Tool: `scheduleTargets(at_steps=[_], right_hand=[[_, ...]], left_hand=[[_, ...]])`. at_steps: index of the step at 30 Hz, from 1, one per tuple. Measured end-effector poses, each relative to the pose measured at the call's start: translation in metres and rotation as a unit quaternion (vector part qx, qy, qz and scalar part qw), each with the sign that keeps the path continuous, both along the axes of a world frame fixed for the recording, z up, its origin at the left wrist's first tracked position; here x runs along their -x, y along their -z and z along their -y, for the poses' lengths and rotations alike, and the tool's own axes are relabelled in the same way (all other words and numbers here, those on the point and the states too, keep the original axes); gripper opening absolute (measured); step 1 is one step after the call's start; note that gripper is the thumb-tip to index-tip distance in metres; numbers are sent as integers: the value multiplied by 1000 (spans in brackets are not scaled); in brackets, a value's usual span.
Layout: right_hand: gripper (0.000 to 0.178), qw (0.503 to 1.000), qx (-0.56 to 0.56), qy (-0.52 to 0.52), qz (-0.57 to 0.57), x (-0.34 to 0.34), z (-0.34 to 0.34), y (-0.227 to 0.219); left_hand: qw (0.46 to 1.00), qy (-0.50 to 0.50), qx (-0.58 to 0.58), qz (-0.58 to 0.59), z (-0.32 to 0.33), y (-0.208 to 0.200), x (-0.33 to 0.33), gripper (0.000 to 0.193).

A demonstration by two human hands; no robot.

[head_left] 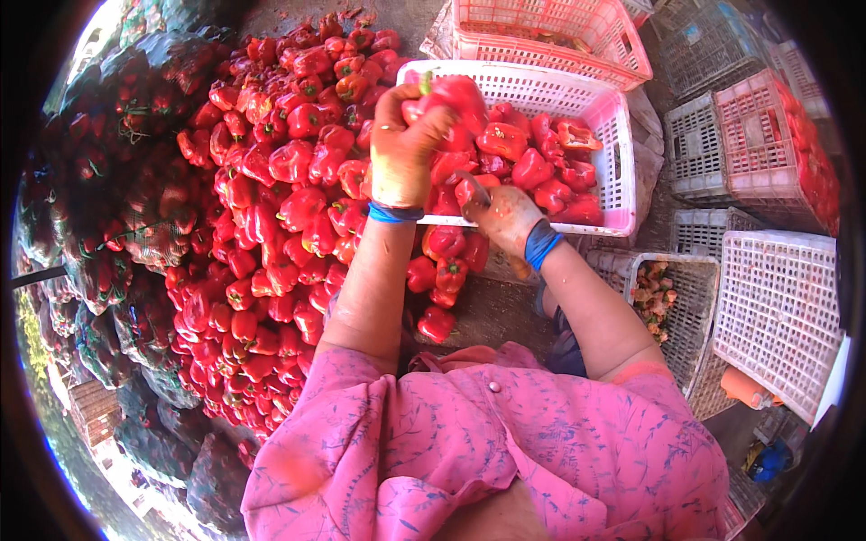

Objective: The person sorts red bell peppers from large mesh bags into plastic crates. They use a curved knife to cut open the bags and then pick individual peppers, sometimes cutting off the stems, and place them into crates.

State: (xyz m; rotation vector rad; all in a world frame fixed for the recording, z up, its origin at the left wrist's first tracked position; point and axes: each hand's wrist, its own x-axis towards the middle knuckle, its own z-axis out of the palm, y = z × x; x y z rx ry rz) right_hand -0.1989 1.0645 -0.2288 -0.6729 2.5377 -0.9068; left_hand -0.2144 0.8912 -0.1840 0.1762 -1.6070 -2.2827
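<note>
A: Obs. 1, the item in hand?

B: One red bell pepper (456, 97), green stem stub up, held above the near-left corner of the pink crate (621, 135). The left hand (403, 144) is closed around it from the left, fingers wrapped tight. A blue band sits at that wrist.

A: Right hand?

B: The right hand (505, 216) is lower, at the crate's near rim, fist closed on a small knife (474, 185), blade pointing up toward the held pepper. Blade and pepper look apart; contact cannot be confirmed. Blue cuff at the wrist.

A: Crate contents?

B: Red pepper pieces (541, 162), filling the lattice-walled crate about halfway. A second pink crate (550, 36) stands just behind it.

A: Further out?

B: Left: a large heap of whole red peppers (271, 198) on the ground, running from top to lower left. Beyond it, dark net sacks (117, 180) of peppers stacked along the edge. Right: a grey basket (686, 298) holding pale and green trimmings (654, 290), a white crate (776, 307) upturned beside it, grey crates (695, 144) behind, and a pink crate of peppers (785, 135) at far right. No labels legible on any container.
</note>
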Motion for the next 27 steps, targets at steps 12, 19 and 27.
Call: scheduleTargets(at_steps=[12,19,27], right_hand=[[42,929,311,181,90,33,-35,-22],[39,741,576,242,248,37,-12,-5],[35,820,446,206,295,19,-53,-60]], left_hand=[[986,152,23,65,-41,26,1,72],[952,245,-129,130,-31,55,9,44],[946,276,-128,111,-25,39,1,54]])
